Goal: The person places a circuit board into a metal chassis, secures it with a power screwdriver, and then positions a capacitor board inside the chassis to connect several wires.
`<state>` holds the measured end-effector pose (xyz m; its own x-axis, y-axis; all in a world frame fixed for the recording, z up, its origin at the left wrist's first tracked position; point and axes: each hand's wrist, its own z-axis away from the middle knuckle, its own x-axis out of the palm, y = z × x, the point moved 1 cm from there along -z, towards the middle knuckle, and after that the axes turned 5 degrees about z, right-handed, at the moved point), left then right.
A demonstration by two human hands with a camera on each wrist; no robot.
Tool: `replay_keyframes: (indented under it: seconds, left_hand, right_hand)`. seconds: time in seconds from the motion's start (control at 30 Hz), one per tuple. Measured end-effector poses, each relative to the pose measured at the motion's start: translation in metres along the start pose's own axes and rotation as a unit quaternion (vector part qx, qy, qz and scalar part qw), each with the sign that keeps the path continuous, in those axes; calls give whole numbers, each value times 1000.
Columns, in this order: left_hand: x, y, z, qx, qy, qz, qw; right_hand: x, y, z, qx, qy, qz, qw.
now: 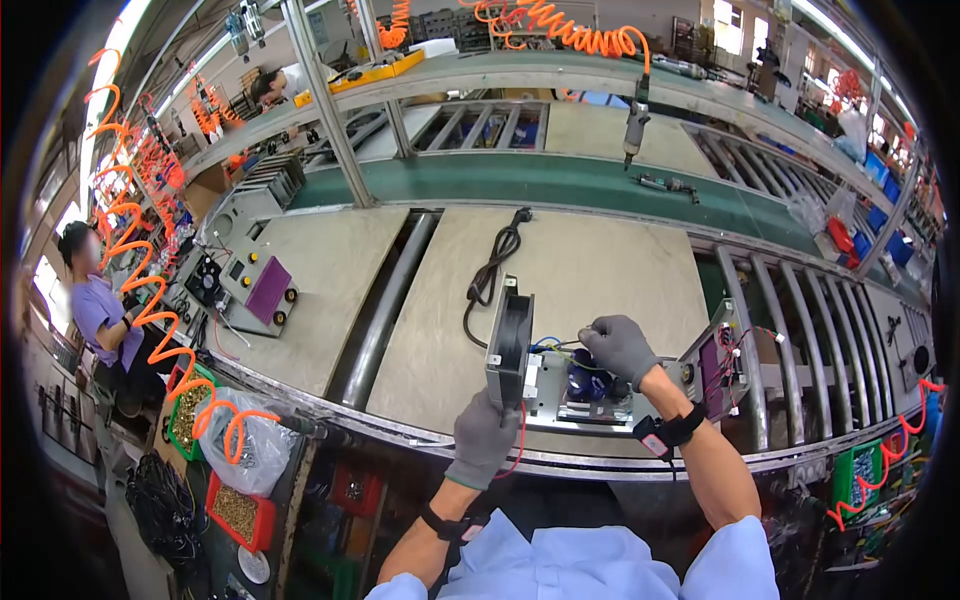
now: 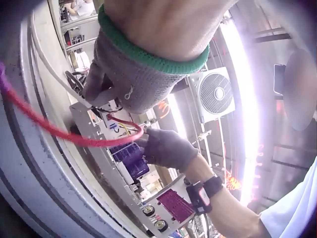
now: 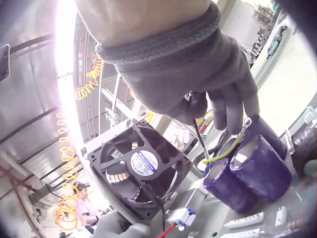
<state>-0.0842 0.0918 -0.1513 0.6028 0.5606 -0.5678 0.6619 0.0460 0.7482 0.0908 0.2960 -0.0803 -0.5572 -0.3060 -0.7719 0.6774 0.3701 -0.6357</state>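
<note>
A black cooling fan stands upright at the near end of a grey metal chassis. My gloved left hand grips the fan's lower corner, and in the right wrist view its fingers show at the frame's bottom edge. Over the chassis, my gloved right hand pinches a thin black wire between thumb and finger. Below that hand sit several purple cylinders on the chassis. A yellow-green wire with a ring terminal runs beside them. A red wire loops from the left hand's side.
A black power cord lies on the worktable behind the fan. Metal rollers are to the right; another chassis with a purple panel is to the left. Red bins of screws and an orange coiled hose are at left.
</note>
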Motion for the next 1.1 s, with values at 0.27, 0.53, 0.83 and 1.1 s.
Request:
replay_keyframes:
  seconds: [0.27, 0.53, 0.83, 1.1]
  left_hand:
    - [2, 3, 17, 30, 26, 2, 999]
    - [-44, 21, 4, -49, -166, 91, 981]
    - [-56, -14, -113, -85, -116, 239, 960]
    - [12, -59, -183, -189, -305, 316, 878]
  right_hand:
    - [-8, 12, 4, -17, 225, 15, 974]
    - [-19, 5, 17, -44, 183, 96, 977]
    - [-10, -16, 40, -175, 147, 79, 970]
    - [21, -20, -10, -13, -74, 264, 962]
